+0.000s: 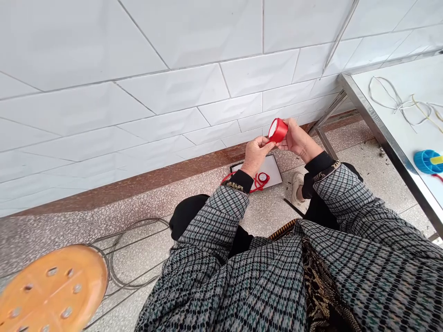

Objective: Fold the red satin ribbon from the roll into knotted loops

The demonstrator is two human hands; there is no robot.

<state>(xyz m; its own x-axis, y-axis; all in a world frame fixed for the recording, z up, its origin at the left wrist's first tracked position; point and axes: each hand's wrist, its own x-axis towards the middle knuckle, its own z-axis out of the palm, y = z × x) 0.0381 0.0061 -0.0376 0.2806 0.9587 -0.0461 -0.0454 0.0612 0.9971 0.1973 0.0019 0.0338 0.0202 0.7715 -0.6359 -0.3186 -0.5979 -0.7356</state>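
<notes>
A red ribbon roll [281, 131] with a white centre is held up in front of the tiled wall. My right hand [296, 138] grips it from the right side. At its lower left, my left hand [257, 152] pinches the edge or loose end of the red ribbon. Below the hands, a white tray with a dark rim [275, 167] lies on the floor. On it rests a small round red-and-white item [263, 178] with red ribbon or cord around it, partly hidden by my left wrist.
An orange round stool [55, 288] with wire legs stands at lower left. At right, a metal-edged table [384, 133] bears white cords [398, 103] and a blue round holder [425, 162] with a yellow part. The tiled wall [190, 87] rises close ahead.
</notes>
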